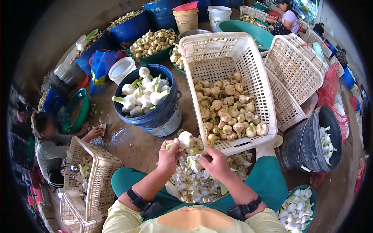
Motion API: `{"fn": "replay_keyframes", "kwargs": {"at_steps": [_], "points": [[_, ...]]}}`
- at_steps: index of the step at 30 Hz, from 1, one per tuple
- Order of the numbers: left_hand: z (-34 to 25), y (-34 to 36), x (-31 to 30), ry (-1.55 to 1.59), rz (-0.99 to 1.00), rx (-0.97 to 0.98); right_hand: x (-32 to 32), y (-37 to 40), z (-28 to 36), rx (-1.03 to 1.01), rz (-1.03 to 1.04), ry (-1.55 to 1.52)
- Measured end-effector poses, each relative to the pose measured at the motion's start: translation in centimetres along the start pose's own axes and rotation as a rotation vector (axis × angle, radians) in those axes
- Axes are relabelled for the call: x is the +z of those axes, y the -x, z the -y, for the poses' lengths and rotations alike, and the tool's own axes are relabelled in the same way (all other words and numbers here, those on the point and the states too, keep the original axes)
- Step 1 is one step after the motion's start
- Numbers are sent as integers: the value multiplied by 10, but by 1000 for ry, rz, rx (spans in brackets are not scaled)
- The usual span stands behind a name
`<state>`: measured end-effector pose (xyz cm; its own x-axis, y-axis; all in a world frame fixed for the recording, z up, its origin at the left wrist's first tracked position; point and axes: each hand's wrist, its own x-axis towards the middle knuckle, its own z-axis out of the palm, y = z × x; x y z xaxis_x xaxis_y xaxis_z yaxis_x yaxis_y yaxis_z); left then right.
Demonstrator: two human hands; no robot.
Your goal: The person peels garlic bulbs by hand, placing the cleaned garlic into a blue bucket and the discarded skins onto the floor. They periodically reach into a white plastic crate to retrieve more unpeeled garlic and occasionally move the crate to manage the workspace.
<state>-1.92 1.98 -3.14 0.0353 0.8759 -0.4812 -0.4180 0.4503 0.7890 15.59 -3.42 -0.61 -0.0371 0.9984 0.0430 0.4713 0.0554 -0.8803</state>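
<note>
My left hand is closed around a garlic bulb, white with a short green stem. Close by on the right, my right hand has its fingers pinched together, and what they hold is too small to make out. Below both hands, a heap of garlic peels lies between my knees. Just ahead, a white plastic crate tilts toward me with brownish unpeeled garlic bulbs inside. To the left of it stands a blue bucket filled with clean white garlic bulbs.
A black bucket with white garlic tilts at the right, below stacked empty crates. Near my right knee is a basin of peeled garlic. Crates stand at left beside a seated person. Another person sits at the back.
</note>
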Motion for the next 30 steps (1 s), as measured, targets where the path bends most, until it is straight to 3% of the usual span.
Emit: {"fn": "replay_keyframes", "kwargs": {"at_steps": [3,8,10,14,15,17,19,22,26,28,30], "points": [[4,14,11,-68,18,151,7,-10,3,-90,-188,41],[14,23,0,-246,101,326,0,-22,4,99,-65,-42],[13,22,-6,-689,110,814,0,-21,3,112,10,-118],[3,26,-5,-866,141,1010,9,-19,2,111,-46,-25],[3,27,-3,-864,142,1012,11,-17,3,120,-67,-22],[2,28,2,-228,88,501,13,-12,-2,129,-89,-20],[-13,27,2,-146,41,400,14,-4,-18,268,-59,-43],[-19,24,2,-65,19,366,20,15,-20,123,66,-100],[-18,31,4,-628,107,992,3,2,10,174,-117,-373],[-19,33,5,-919,156,1305,0,-1,20,171,-110,-248],[-20,33,-2,-951,201,1337,0,-2,24,190,-47,-190]]}}
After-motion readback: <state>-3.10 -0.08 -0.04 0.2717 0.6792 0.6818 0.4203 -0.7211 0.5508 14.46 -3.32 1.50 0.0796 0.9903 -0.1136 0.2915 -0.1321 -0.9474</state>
